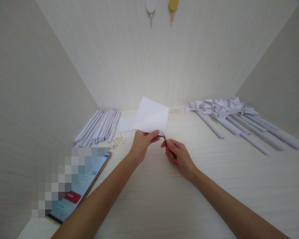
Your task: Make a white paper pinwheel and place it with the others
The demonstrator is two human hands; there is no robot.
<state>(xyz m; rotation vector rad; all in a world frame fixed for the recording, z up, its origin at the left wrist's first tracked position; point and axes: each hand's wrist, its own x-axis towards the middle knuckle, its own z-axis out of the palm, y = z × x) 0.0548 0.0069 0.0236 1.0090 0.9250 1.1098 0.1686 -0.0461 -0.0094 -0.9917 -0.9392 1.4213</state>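
left hand (142,141) pinches a folded white paper (151,116) above the worktop (164,192); right hand (178,156) fingers grip small scissors (165,138) at its corner. a loose pinch risks a skewed cut.

Two bare forearms come up from the bottom edge, the left one from the lower left, the right one from the lower right, and both are uncovered the whole way: no sleeve, no cuff showing anywhere. The slim, bare left hand (142,142) wears no ring, no glove. The slim, bare right hand (178,158) is just as plain, with short, unpainted fingernails catching the light. Both wrists are clear of watches, bands and bracelets. Smooth, slender arms, nothing worn on either.
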